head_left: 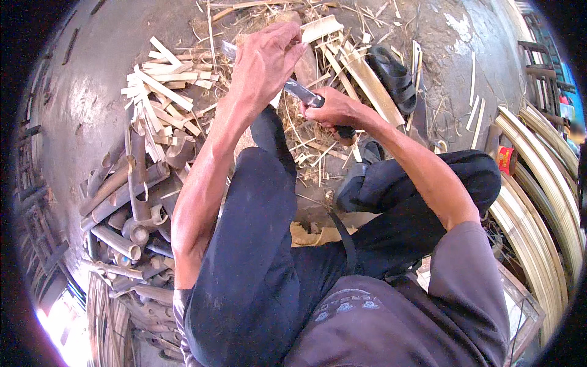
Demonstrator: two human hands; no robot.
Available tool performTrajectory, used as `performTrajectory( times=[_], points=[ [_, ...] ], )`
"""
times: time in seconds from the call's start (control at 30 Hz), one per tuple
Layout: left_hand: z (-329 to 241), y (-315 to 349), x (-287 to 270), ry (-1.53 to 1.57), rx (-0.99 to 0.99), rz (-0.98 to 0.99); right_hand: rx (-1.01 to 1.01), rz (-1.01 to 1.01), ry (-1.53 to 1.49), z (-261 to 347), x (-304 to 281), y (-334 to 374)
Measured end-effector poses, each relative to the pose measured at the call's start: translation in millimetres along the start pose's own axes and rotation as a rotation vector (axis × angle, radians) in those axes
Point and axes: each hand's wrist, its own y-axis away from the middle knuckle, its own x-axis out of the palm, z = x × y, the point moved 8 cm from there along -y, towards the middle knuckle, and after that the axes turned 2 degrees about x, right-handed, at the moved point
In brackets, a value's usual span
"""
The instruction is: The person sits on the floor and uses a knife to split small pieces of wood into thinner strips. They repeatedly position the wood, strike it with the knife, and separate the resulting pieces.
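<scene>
1. The knife (301, 92) is held at 1 o'clock by its dark handle, gripped in the right hand (338, 109), presumably for blade control.
2. The left hand (263, 58) is positioned near 12 o'clock, apart from the right, above the blade; its grip cannot be told.
3. A split bamboo piece (321, 28) is located just beside it, toward 12 o'clock.
4. Bamboo strips (165, 85) are heaped at 10 o'clock, probably for working clearance.

A bamboo workshop: split slats (163, 88) lie heaped at ten o'clock on the grey floor (104, 73), cut tubes (116, 241) at nine, long strips (533, 235) at three, shavings (319, 147) and a knife (302, 93) towards twelve.
</scene>
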Motion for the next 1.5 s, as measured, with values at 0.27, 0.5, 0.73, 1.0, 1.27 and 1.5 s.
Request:
performTrajectory(
  times=[0.27,0.5,0.73,1.0,1.27,1.5],
  points=[
    [-12,9,-15,-0.004,-0.032,-0.017,0.033,0.032,0.096,-14,1,-10],
    [-5,36,-25,0.058,-0.181,-0.024,0.085,0.020,0.234,-57,19,-16],
    [-13,35,-21,0.015,-0.113,0.006,0.071,0.117,0.187,-74,25,-19],
    [-51,66,-26,0.026,-0.143,0.057,0.158,0.138,0.125,-101,29,-3],
    [-32,85,-74,-0.075,-0.203,-0.059,0.063,0.070,0.419,-121,80,-10],
    [37,98,-73,0.510,-0.265,-0.422,-0.150,0.055,0.563,-97,70,-22]
  ],
)
